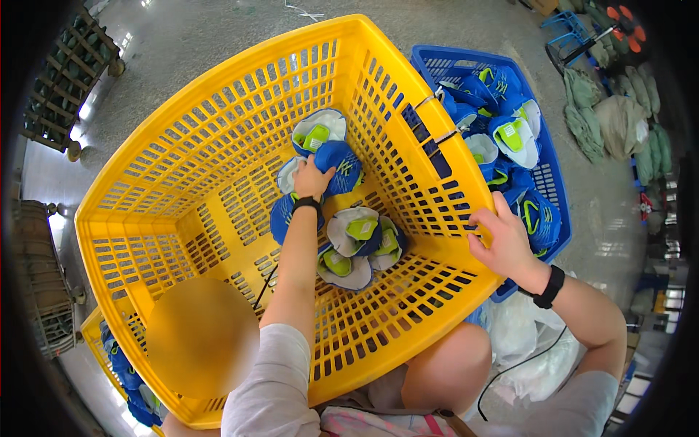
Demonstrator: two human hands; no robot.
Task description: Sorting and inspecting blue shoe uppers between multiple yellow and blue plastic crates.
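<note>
A large yellow plastic basket (240,87) with slotted walls stands tilted in front of me. On its floor lie several blue shoe uppers with white linings and lime-green tongues, one cluster of them (354,244) near the right corner. My left hand (312,178) reaches into the basket, its fingers and thumb closed on a blue shoe upper (339,166). Another upper (319,132) lies just beyond that hand. My right hand (502,237) grips the basket's right rim with bent fingers. Both wrists carry black bands.
A blue basket (557,186) heaped with similar uppers stands right of the yellow one. More blue uppers (127,379) fill a yellow container at lower left. White plastic bags (535,346) lie beside my leg. Wheeled racks (65,80) stand left; a fan with orange blades (626,28) is far right.
</note>
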